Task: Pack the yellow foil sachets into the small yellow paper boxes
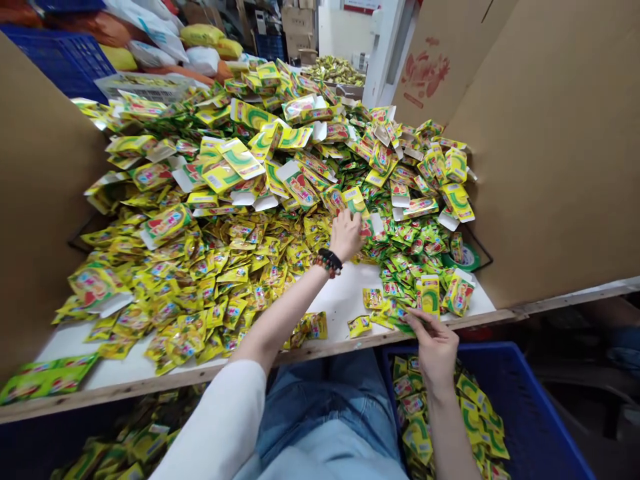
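Sachet lettering (235,267) too small to read

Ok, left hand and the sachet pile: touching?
Touching. The head view shows the left hand reaching in, its fingertips down on the sachet pile with no gap visible.

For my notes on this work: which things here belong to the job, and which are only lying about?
Job: left hand in the sachets; right hand at the table edge; blue crate of sachets below.
Lying about: cardboard panels, sacks, far blue crate.
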A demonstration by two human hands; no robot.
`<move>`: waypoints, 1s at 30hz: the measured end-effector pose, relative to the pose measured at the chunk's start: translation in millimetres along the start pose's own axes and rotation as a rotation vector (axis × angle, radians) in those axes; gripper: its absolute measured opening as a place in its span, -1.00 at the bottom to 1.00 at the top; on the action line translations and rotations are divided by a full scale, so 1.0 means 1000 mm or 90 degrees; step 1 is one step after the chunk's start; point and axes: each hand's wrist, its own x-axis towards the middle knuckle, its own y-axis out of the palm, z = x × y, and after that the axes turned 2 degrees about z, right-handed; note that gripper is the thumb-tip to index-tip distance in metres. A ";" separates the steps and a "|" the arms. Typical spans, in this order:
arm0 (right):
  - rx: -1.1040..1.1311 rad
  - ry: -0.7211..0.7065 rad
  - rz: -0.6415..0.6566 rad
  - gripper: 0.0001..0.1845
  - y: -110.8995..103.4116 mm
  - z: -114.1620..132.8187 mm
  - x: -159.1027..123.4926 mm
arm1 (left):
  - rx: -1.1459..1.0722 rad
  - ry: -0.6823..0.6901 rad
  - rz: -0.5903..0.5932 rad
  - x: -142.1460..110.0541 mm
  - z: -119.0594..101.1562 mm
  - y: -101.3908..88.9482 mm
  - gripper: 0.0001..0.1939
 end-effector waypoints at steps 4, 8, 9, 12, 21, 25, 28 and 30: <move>0.028 -0.140 -0.084 -0.87 0.013 0.026 0.014 | -0.075 0.092 0.034 -0.083 -0.002 -0.024 -0.42; 0.015 -0.198 0.093 -0.91 0.027 0.046 0.026 | -0.140 0.089 0.021 -0.154 -0.008 -0.042 -0.34; -0.011 -0.193 0.171 -0.91 0.029 0.049 0.028 | -0.140 0.074 0.006 -0.167 -0.010 -0.044 -0.35; -0.124 -0.182 0.360 -0.86 0.032 0.057 0.028 | -0.113 0.040 -0.020 -0.196 -0.017 -0.045 -0.39; -0.401 -0.460 0.180 -0.66 0.064 0.048 -0.023 | -0.371 -0.064 -0.123 -0.235 -0.038 0.005 -0.39; -0.433 -0.495 0.171 -0.76 0.070 0.029 -0.039 | -0.383 -0.090 -0.169 -0.240 -0.033 0.015 -0.47; -0.400 -0.403 0.304 -0.75 0.067 0.025 -0.042 | -0.363 -0.061 -0.180 -0.245 -0.028 0.017 -0.45; -0.331 -0.349 0.375 -0.74 0.064 0.024 -0.041 | -0.346 -0.065 -0.190 -0.248 -0.027 0.018 -0.40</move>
